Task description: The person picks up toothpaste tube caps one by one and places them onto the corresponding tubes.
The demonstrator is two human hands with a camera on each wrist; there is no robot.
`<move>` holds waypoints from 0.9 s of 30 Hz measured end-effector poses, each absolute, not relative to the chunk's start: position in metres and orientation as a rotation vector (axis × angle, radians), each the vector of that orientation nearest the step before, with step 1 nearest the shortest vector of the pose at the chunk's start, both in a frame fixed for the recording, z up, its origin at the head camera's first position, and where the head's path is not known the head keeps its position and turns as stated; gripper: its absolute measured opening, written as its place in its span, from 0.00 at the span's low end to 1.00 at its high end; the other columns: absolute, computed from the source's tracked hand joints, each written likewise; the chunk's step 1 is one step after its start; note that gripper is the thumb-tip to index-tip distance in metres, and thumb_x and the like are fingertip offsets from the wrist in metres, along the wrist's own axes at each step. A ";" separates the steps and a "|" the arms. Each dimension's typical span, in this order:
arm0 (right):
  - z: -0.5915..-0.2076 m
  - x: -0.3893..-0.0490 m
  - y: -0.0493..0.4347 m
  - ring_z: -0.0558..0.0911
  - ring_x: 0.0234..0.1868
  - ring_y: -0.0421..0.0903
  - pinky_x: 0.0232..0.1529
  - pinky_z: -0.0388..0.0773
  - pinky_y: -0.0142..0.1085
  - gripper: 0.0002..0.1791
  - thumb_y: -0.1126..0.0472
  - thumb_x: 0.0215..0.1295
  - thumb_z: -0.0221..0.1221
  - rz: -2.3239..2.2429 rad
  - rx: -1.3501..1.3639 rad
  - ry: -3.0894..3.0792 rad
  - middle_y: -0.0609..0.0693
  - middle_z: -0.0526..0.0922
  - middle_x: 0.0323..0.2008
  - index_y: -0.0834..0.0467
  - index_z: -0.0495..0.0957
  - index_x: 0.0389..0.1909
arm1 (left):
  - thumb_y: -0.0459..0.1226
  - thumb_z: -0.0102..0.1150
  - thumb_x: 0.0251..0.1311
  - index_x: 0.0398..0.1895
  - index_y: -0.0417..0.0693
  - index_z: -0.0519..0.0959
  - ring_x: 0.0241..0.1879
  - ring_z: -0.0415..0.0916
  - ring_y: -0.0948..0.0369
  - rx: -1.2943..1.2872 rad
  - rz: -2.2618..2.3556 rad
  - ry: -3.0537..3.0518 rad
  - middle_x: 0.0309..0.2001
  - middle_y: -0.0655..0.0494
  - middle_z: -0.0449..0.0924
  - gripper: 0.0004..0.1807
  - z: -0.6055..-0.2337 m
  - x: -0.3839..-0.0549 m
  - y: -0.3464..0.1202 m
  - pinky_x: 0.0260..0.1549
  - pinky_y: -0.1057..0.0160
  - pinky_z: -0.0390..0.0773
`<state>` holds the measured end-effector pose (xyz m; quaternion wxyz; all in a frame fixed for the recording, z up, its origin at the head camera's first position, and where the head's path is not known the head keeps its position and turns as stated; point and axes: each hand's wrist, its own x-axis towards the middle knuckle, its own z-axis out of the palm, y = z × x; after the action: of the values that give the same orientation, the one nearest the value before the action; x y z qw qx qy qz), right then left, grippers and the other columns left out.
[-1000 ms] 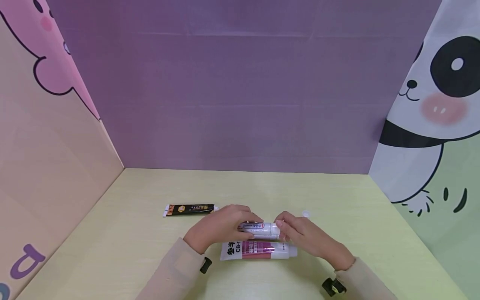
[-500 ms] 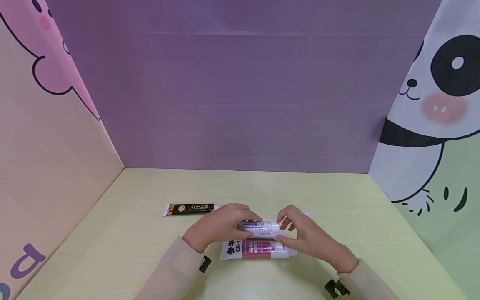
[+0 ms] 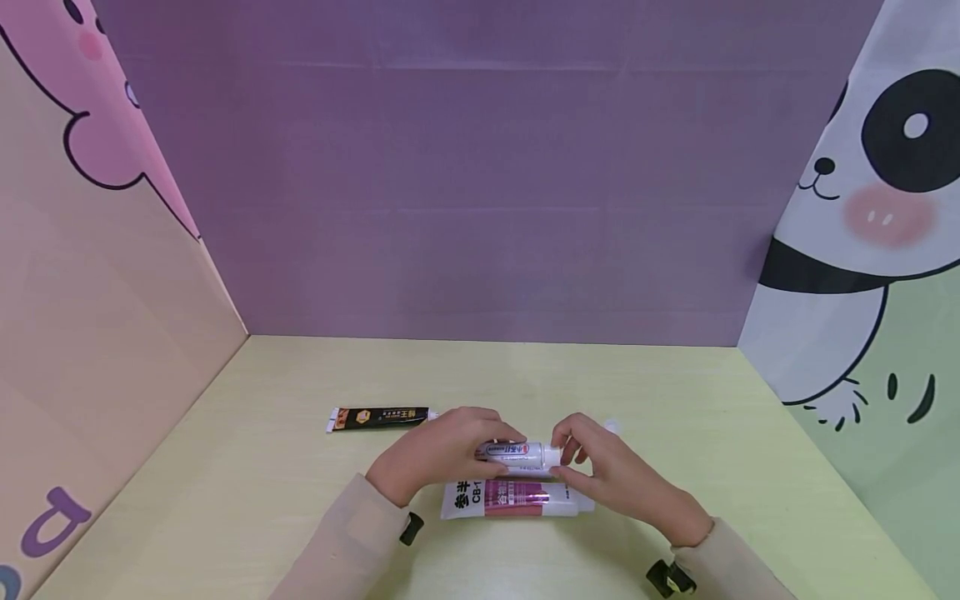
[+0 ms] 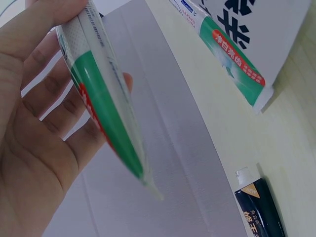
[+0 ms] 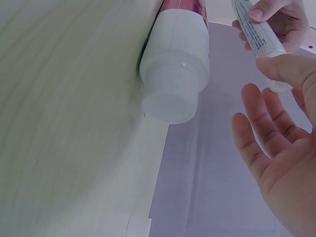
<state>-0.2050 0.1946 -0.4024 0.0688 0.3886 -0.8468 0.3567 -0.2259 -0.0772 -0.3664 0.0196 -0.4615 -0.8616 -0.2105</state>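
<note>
The left hand (image 3: 452,446) grips a slim tube (image 3: 519,457). The right hand (image 3: 609,464) pinches its white cap (image 3: 552,456) with thumb and finger.

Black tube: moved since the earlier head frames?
No: in the head view, the black tube keeps the same place below the purple panel, with no visible shift either way.

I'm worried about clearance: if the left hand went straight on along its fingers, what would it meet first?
Beyond the tube it holds, the left hand would probably meet the right hand, at the cap, though depth is hard to judge.
</note>
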 end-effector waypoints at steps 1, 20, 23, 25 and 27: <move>-0.402 -0.205 0.195 0.78 0.37 0.39 0.37 0.81 0.36 0.19 0.69 0.62 0.67 1.086 1.164 -2.557 0.42 0.74 0.40 0.53 0.68 0.46 | 0.36 0.71 0.59 0.53 0.48 0.85 0.35 0.72 0.70 -1.432 -0.657 -2.673 0.41 0.62 0.81 0.17 -0.367 -0.226 -0.077 0.38 0.73 0.75; -0.400 -0.203 0.196 0.78 0.32 0.39 0.30 0.78 0.34 0.07 0.54 0.76 0.56 1.225 1.111 -2.726 0.44 0.81 0.33 0.53 0.72 0.46 | 0.38 0.71 0.59 0.52 0.49 0.85 0.36 0.72 0.70 -1.417 -0.666 -2.678 0.40 0.63 0.80 0.17 -0.366 -0.223 -0.079 0.39 0.73 0.76; -0.400 -0.204 0.196 0.78 0.33 0.38 0.33 0.77 0.33 0.06 0.55 0.78 0.53 1.212 1.103 -2.752 0.45 0.82 0.33 0.52 0.73 0.44 | 0.38 0.70 0.60 0.53 0.50 0.85 0.36 0.72 0.71 -1.416 -0.662 -2.676 0.40 0.64 0.80 0.17 -0.366 -0.223 -0.079 0.38 0.74 0.75; -0.400 -0.204 0.195 0.78 0.33 0.38 0.33 0.77 0.33 0.06 0.55 0.79 0.50 1.183 1.101 -2.763 0.45 0.82 0.33 0.51 0.74 0.42 | 0.38 0.70 0.60 0.53 0.50 0.85 0.36 0.72 0.71 -1.417 -0.669 -2.676 0.40 0.64 0.80 0.17 -0.366 -0.223 -0.079 0.38 0.75 0.75; -0.399 -0.205 0.195 0.77 0.32 0.38 0.33 0.76 0.33 0.09 0.55 0.80 0.48 1.143 1.099 -2.767 0.44 0.81 0.31 0.50 0.74 0.38 | 0.38 0.71 0.60 0.53 0.50 0.85 0.36 0.72 0.71 -1.423 -0.672 -2.668 0.40 0.65 0.80 0.17 -0.366 -0.223 -0.079 0.38 0.75 0.75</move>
<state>-0.2046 0.1948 -0.3994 -0.0235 0.3444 -0.8675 0.3582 -0.2227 -0.0792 -0.3664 0.0218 -0.4594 -0.8610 -0.2170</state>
